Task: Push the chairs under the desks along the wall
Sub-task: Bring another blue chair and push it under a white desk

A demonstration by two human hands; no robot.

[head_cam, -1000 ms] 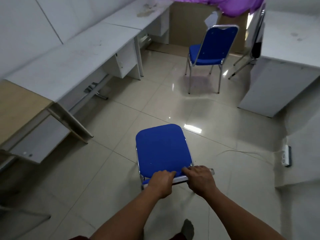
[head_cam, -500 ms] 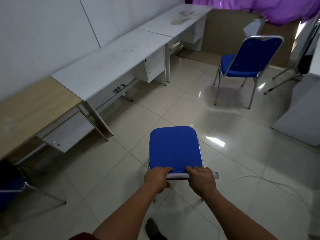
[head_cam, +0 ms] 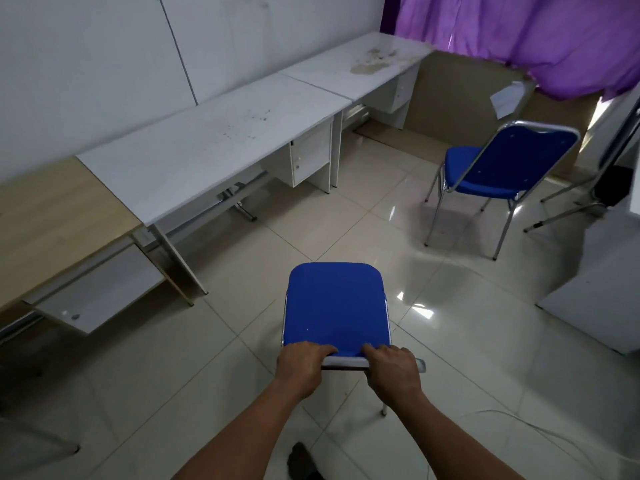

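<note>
A blue padded chair (head_cam: 334, 306) with a chrome frame stands on the tiles right in front of me, seen from above and behind. My left hand (head_cam: 303, 367) and my right hand (head_cam: 393, 370) both grip the top rail of its backrest. A white desk (head_cam: 214, 147) runs along the left wall, with a second white desk (head_cam: 360, 69) beyond it and a wooden desk (head_cam: 45, 216) nearer on the left. A second blue chair (head_cam: 498, 168) stands free on the floor at the right, facing left.
A white cabinet (head_cam: 595, 292) juts in at the right. A purple curtain (head_cam: 519, 36) hangs at the back. A metal stand's legs (head_cam: 568, 209) spread behind the far chair. A thin cable (head_cam: 512, 419) lies on the floor at the lower right. My foot (head_cam: 301, 462) shows below.
The view has swung left toward the wall desks, and the held chair has turned with me to face them more squarely. Both hands have kept their grip on the backrest.
</note>
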